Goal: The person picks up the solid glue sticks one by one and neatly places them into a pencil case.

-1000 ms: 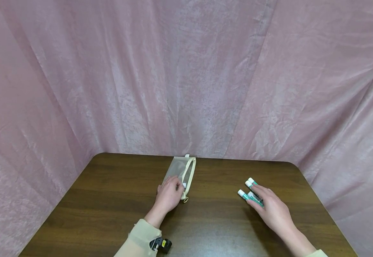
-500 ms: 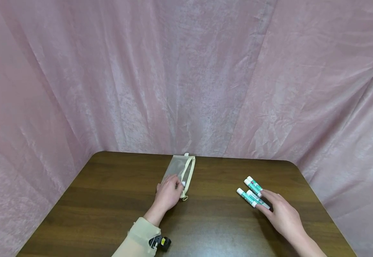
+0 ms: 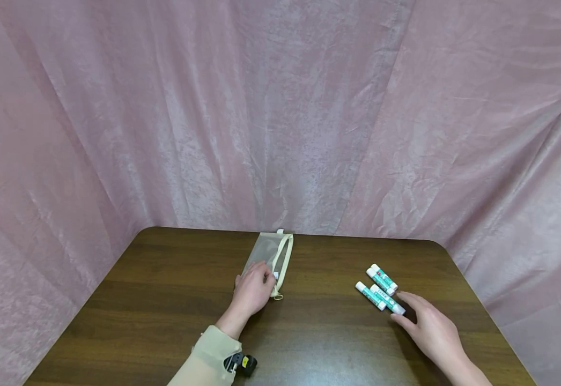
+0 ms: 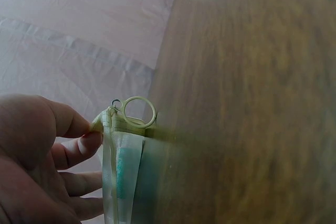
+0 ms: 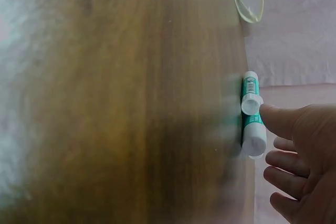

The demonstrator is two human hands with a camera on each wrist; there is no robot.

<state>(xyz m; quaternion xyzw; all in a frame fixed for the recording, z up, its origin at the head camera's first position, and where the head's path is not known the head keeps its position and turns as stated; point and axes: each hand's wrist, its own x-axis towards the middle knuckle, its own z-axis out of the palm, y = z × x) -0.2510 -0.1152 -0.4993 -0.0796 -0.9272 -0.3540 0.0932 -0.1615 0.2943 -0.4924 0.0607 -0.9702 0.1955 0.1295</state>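
Observation:
A see-through pouch [image 3: 263,248] with a cream zip lies near the back edge, its mouth parted. My left hand [image 3: 253,289] pinches the pouch's near edge between thumb and forefinger, beside a ring-shaped zip pull [image 4: 155,114]. Something green [image 4: 122,166] shows through the pouch wall in the left wrist view. Several green-and-white glue sticks lie slantwise on the right of the table, one pair [image 3: 381,279] behind another pair [image 3: 371,297]. My right hand [image 3: 432,328] is just right of them, fingers parted and holding nothing. In the right wrist view, the thumb is right by a glue stick [image 5: 251,85].
The brown wooden table [image 3: 319,321] has rounded back corners. A pink curtain [image 3: 300,118] hangs behind it and along both sides. A small black device [image 3: 242,364] sits on the left sleeve cuff.
My right hand has let go of the glue sticks and drawn back to the right and towards me, leaving them lying in view. The left hand stays at the pouch.

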